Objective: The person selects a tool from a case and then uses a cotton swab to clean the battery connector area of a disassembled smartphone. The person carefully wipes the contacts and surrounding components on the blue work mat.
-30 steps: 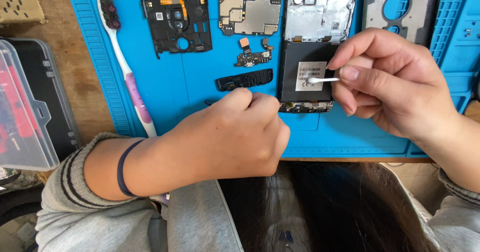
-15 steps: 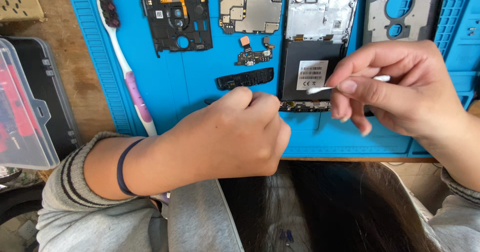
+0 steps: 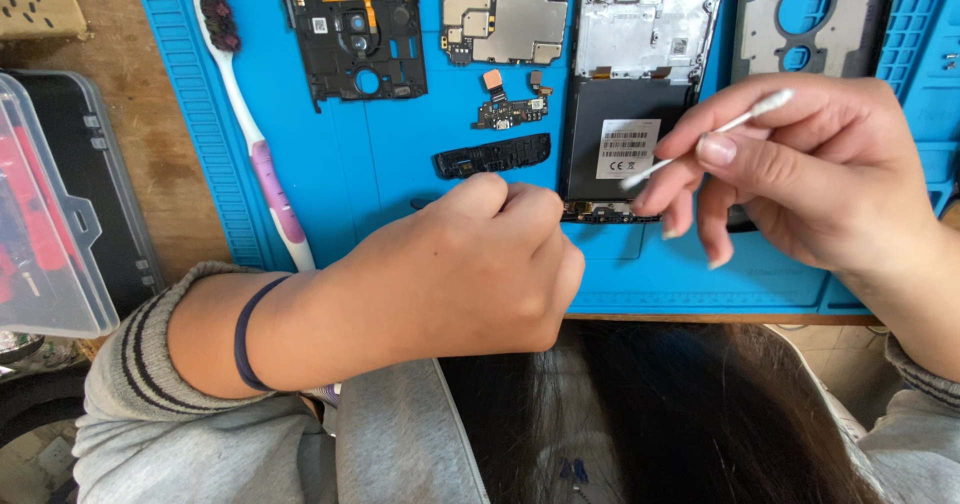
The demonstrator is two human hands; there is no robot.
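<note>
hair (image 3: 640, 414), dark, lies nearest. left hand (image 3: 470, 274) is curled closed on the phone's (image 3: 630, 94) lower edge, hiding it. right hand (image 3: 810, 164) pinches a thin cotton swab (image 3: 700, 139) above the black battery. toothbrush (image 3: 250, 134) and circuit board (image 3: 510, 14) lie on the ribbed blue mat (image 3: 400, 154).

Beyond the left hand (image 3: 470, 274): one white-and-pink plastic toothbrush (image 3: 255, 134), three loose black phone parts, one green circuit board (image 3: 505, 14); the right hand (image 3: 810, 169) holds one white cotton swab (image 3: 705, 139).
</note>
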